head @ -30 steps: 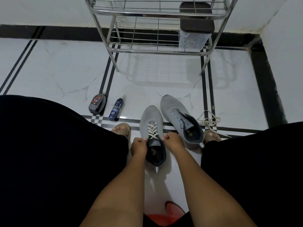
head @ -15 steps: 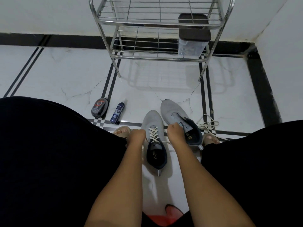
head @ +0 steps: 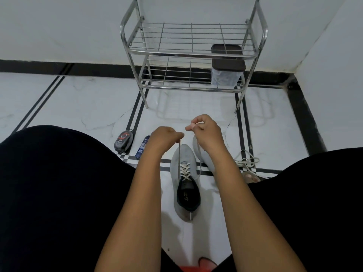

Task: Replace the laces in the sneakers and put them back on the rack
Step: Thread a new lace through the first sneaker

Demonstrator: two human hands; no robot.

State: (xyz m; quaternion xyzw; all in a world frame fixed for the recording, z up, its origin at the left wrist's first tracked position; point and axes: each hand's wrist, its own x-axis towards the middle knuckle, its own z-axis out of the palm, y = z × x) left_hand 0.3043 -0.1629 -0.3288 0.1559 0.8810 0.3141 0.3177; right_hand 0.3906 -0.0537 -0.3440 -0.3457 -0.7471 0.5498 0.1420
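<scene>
Grey sneaker point(head: 185, 181) on the floor between our knees is laced to the top; left hand point(head: 164, 139) and right hand point(head: 204, 130) each pinch a lace end, pulled up. Remaining, we judge: knot, second sneaker point(head: 204, 156), loose lace point(head: 246, 160), then rack point(head: 193, 54).

Both hands are raised over a grey sneaker point(head: 183, 169) on the white tiled floor point(head: 88, 107), each pinching an end of its cream lace point(head: 184, 169): left hand point(head: 164, 139), right hand point(head: 206, 132). The second sneaker point(head: 204, 160) lies partly behind the right wrist, a loose lace point(head: 246, 160) beside it. A metal rack point(head: 193, 55) stands against the wall.
</scene>
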